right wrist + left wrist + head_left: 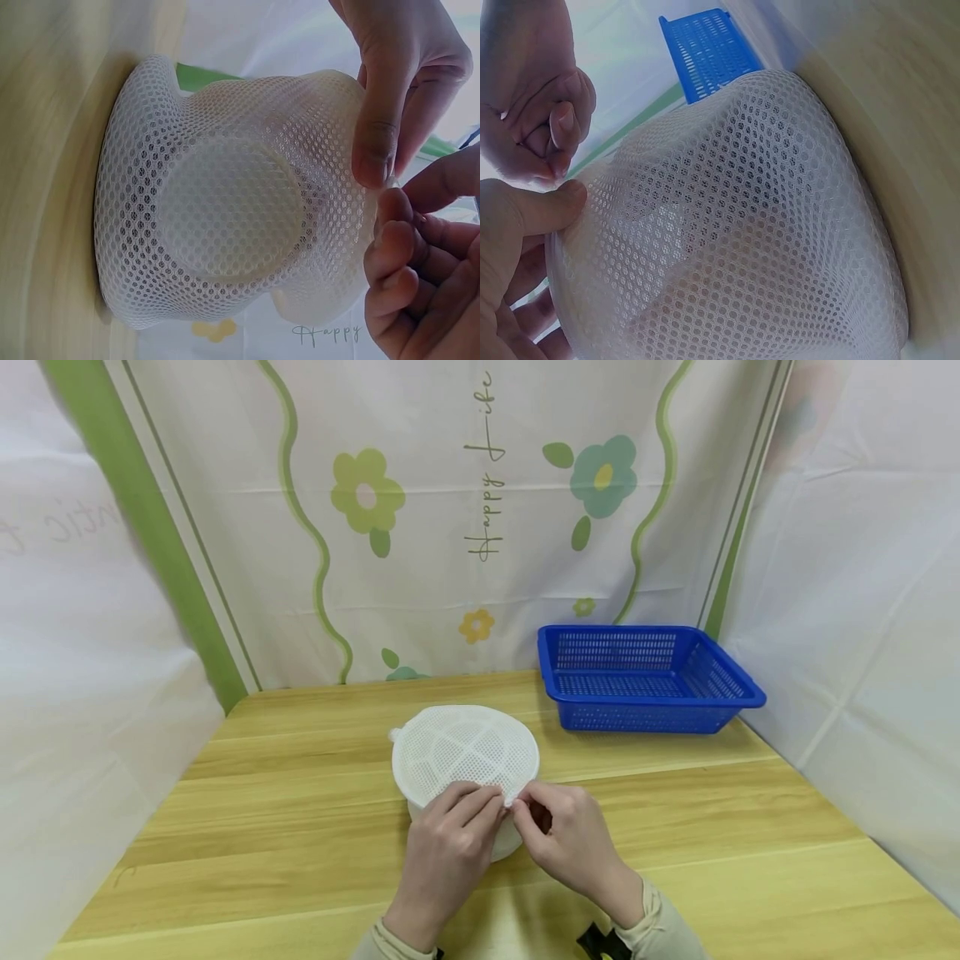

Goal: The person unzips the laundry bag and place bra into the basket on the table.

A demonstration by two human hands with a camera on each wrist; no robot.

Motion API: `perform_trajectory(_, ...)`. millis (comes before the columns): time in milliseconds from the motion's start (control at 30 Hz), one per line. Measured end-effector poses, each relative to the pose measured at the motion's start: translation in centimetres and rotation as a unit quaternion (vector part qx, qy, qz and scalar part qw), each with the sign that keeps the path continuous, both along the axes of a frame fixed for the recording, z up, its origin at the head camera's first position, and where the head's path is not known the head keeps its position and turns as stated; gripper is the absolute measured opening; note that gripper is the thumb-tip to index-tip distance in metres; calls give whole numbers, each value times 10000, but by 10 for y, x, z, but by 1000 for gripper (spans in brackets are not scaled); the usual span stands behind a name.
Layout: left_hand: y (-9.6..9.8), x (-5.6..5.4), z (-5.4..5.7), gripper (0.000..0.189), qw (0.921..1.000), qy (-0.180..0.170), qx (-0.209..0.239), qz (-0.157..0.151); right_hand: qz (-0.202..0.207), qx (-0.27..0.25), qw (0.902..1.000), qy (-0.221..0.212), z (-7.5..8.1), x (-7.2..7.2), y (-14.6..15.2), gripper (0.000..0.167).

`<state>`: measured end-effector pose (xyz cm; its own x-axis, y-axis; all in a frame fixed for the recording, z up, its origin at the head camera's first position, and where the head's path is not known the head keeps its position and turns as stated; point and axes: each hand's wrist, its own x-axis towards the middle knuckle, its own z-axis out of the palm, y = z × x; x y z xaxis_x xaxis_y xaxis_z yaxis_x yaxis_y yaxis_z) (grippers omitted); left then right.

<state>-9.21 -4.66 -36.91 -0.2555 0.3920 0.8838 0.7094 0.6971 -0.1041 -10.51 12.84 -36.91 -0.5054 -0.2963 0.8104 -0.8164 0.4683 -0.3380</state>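
Left hand pinched the white mesh bag at its rim, right hand just beside, fingertips closed. Bag: lower centre of frame. Looked like fastener work (zip? too small). Next needed steady left, right pulling.

Back curtain reads "Happy Life" (sideways); left curtain, mirrored "ntic".

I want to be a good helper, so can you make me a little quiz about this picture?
1. True or false: the basket is red.
2. Which sits nearer the person: the basket or the white mesh bag?
3. Fill in: the left hand and right hand both touch the bag's ____ edge (top or bottom).

Key: 1. False, it's blue. 2. The white mesh bag. 3. Top.
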Motion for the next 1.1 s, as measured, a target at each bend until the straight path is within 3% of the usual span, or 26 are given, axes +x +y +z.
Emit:
perform_trajectory(467,0,0,-1,12,10000,-9,69,39,-362,-204,9991,-71,-1,-3,4,21)
perform_trajectory(900,2,0,-1,15,9999,27,119,-31,447,-117,9989,41,-1,-2,2,19)
perform_trajectory(1100,2,-1,-1,15,9998,129,126,-41,508,-108,9986,52,-2,-2,1,20)
